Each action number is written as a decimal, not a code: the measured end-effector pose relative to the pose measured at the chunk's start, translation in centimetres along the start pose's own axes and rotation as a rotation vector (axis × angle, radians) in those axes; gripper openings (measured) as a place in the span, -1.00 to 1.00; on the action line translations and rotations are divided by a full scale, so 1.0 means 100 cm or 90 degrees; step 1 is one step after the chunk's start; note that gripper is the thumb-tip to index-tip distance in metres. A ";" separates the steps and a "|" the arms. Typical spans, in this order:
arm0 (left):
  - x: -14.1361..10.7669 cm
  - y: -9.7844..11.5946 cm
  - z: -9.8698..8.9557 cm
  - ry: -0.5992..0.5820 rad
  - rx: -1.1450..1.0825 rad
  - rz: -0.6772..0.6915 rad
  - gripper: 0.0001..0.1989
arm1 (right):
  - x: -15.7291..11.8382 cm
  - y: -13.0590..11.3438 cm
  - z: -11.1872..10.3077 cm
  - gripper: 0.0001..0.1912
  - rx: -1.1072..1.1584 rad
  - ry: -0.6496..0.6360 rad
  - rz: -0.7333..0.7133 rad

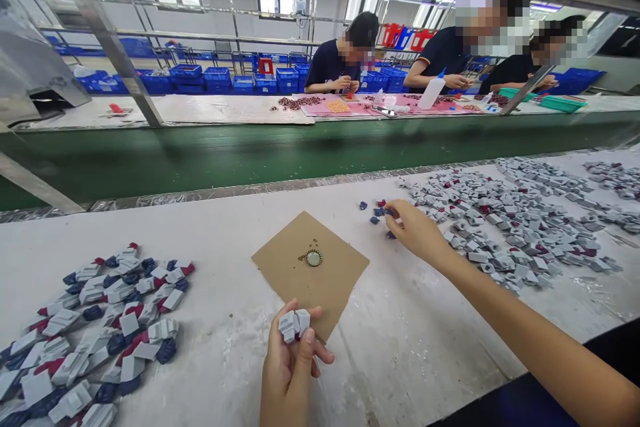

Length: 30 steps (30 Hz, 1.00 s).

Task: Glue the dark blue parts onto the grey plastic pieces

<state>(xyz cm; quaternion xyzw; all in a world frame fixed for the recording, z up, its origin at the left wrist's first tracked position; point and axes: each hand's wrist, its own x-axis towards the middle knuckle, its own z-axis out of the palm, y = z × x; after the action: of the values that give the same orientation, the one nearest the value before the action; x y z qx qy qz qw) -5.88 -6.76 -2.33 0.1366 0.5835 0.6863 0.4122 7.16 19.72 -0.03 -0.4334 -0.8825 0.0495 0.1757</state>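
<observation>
My left hand is closed around a small light grey plastic piece with a blocky, stepped shape, held up between thumb and fingers. It is just in front of a brown cardboard square. On the cardboard lies a crimped metal bottle cap, with dark wet-looking spots beside it. To the right, my right hand reaches down to a few small dark blue pieces. Its thumb and fingertips pinch at one of these, partly hidden by the fingers.
A pile of grey, dark blue and red assembled pieces covers the left of the table. Loose grey pieces spread over the right. Beyond a green conveyor belt, several people work at another bench with a white squeeze bottle. A metal post stands left.
</observation>
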 end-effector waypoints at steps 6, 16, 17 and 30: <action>-0.001 0.002 0.000 -0.006 0.003 -0.002 -0.56 | -0.012 -0.029 0.000 -0.68 0.078 0.068 -0.105; 0.001 0.006 -0.002 0.042 -0.013 0.006 -0.80 | -0.016 -0.092 -0.004 -0.80 0.261 -0.120 -0.379; 0.001 0.007 -0.002 0.047 -0.027 0.006 -0.79 | -0.016 -0.095 -0.002 -0.79 0.275 -0.127 -0.382; 0.003 0.008 -0.003 0.083 -0.101 0.001 -0.79 | -0.017 -0.105 0.015 -0.76 0.226 -0.119 -0.368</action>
<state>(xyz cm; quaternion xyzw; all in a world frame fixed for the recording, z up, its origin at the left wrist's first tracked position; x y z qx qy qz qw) -6.65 -6.74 -1.78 0.0585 0.5529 0.7380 0.3824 -0.22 11.97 0.63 -0.1219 -0.9586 0.1899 0.1736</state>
